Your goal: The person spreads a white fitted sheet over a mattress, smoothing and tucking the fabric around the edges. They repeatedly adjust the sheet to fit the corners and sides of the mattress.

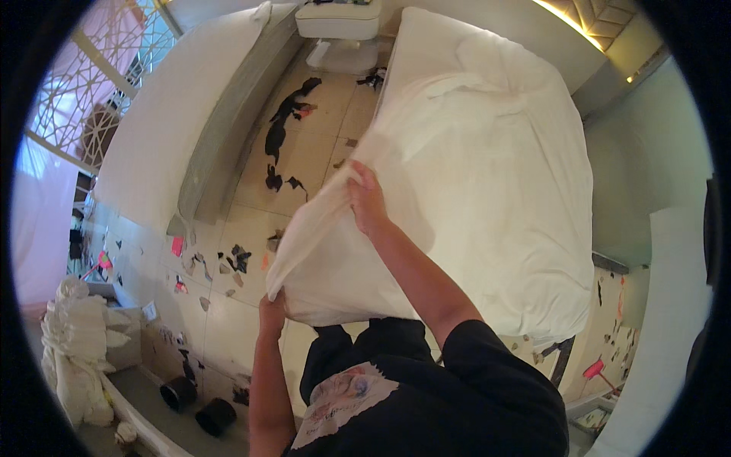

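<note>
A white bed sheet [485,171] covers the bed on the right, with creases across its far half. Its near left corner is lifted off the bed and stretched out in front of my body. My left hand [273,314] grips the tip of that corner, low and to the left. Farther up the same edge, my right hand [366,197] has hold of the cloth, its fingers curled around the edge. Between both hands the sheet edge runs taut on a slant. The raised cloth hides the bed's near left corner.
Another bed with a white cover [154,120] stands at the left. Dark scraps [280,125] litter the tiled floor [245,200] between the beds. A white nightstand [338,21] stands at the far end. At lower left are a white statue [77,348] and black pots [216,417].
</note>
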Action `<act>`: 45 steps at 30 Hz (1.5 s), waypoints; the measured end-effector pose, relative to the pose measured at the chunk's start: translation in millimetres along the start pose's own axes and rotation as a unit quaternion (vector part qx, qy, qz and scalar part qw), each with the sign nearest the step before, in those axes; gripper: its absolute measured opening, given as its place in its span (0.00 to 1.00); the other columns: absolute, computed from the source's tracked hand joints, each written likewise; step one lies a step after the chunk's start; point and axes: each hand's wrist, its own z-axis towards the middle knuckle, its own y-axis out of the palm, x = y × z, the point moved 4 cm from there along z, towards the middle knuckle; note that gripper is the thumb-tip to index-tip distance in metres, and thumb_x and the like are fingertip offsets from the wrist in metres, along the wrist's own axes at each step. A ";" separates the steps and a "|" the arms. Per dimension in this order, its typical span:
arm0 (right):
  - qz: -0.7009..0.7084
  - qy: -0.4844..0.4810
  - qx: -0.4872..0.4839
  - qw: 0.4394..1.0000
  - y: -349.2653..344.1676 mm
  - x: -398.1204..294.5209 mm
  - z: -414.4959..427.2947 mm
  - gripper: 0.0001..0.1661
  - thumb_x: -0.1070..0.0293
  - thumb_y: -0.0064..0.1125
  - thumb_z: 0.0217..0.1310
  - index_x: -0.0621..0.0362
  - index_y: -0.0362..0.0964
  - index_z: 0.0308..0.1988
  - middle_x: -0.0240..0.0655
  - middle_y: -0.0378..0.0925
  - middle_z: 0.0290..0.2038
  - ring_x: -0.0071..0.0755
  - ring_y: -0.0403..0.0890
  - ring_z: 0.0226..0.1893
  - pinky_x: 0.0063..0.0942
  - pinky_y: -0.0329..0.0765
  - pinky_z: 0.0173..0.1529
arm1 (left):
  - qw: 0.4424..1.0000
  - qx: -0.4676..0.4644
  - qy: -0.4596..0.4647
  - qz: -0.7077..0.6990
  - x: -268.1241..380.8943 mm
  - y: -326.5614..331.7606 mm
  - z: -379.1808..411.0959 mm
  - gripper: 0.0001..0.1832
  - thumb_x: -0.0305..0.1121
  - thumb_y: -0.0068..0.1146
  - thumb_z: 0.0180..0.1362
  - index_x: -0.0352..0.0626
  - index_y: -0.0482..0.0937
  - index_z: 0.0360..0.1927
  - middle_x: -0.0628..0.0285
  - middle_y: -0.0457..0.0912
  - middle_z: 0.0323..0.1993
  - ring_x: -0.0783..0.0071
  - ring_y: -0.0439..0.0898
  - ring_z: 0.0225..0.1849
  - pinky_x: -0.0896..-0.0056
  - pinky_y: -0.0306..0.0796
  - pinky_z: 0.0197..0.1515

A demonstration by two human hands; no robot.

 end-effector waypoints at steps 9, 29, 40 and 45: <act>0.409 0.226 0.245 0.850 -2.4 140.9 -28.8 0.26 0.69 0.49 0.67 0.63 0.57 0.62 0.45 0.66 0.57 0.47 0.72 0.53 0.46 0.73 0.56 | 0.961 -0.101 0.101 0.237 -11.7 -82.3 60.5 0.13 0.35 0.50 0.61 0.33 0.73 0.32 0.46 0.75 0.24 0.58 0.74 0.27 0.60 0.68 0.33; -0.269 0.081 -0.122 0.952 193.9 121.8 -15.1 0.18 0.65 0.53 0.53 0.68 0.70 0.41 0.53 0.79 0.35 0.49 0.81 0.35 0.41 0.76 0.39 | 0.911 -0.376 -0.169 -0.032 107.7 -10.8 241.1 0.31 0.56 0.42 0.65 0.37 0.70 0.56 0.56 0.76 0.51 0.62 0.76 0.51 0.60 0.70 0.53; -0.281 0.118 0.008 0.952 154.2 99.8 7.5 0.34 0.65 0.61 0.46 0.57 0.60 0.54 0.51 0.77 0.35 0.55 0.80 0.36 0.47 0.74 0.40 | 0.823 -0.503 -0.260 -0.047 169.9 132.5 356.5 0.29 0.50 0.44 0.66 0.36 0.67 0.60 0.51 0.73 0.57 0.54 0.73 0.56 0.47 0.68 0.57; -0.419 0.337 0.162 0.827 75.3 130.1 -6.1 0.20 0.61 0.61 0.47 0.58 0.75 0.41 0.50 0.79 0.37 0.55 0.79 0.42 0.47 0.76 0.47 | 0.715 -0.590 -0.374 -0.017 226.0 190.4 319.7 0.31 0.49 0.46 0.66 0.38 0.61 0.65 0.51 0.69 0.62 0.52 0.69 0.61 0.45 0.66 0.60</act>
